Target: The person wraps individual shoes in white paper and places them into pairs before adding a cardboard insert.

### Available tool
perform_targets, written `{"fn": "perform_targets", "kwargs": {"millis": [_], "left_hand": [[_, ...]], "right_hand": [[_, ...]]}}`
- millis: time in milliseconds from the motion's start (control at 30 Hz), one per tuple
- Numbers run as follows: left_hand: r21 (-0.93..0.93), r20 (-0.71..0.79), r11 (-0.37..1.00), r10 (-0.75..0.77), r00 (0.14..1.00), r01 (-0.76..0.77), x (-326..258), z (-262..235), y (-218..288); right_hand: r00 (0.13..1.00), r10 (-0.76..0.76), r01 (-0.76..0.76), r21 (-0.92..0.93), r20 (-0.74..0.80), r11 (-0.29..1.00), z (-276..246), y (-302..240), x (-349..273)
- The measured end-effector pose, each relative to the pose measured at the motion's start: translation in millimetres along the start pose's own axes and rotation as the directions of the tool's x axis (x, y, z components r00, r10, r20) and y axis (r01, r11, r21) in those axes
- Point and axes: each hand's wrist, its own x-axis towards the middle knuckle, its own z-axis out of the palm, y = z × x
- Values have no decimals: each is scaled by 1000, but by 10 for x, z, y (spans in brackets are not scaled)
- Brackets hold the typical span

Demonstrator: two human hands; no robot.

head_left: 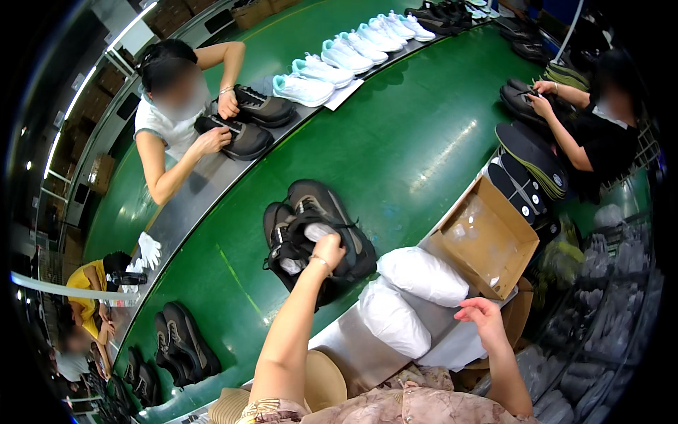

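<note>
Head view: the dark shoes (316,193) are side by side on the green belt (406,169), right in front of the person. The left hand (330,253) is down at the mouth of the shoe on the right, next to a white wad (318,230) tucked inside. Its fingers are bent, but I can't tell how far open they are or if they've got hold of the wad, b/c the tips are hidden. The right hand (484,319) is up in the air w/ its fingers loosely spread & nothing in it. It's near two white bundles (424,274) on the gray tabletop (335,338), & a brown box (487,247) sits just past them.

The shoes look chunky, so prob. a bit heavy, w/ stiff soles, softer tops & floppy laces. Best grip is prob. the back of the heel or the rim of the opening. The wad looks light & squishy, so a pinch should do. The bundles look soft w/ maybe slippery wrap, so hold them round the middle, approx.
</note>
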Motion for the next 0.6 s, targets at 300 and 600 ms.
{"fn": "perform_targets", "kwargs": {"millis": [300, 600], "left_hand": [[-198, -68, 980, -30, 997, 16, -186, -44, 239], [-680, -610, 729, -510, 606, -71, -834, -1452, 538]], "right_hand": [[998, -4, 7, -63, 56, 998, 149, -36, 170], [1000, 6, -6, -96, -1, 995, 83, 90, 113]]}}
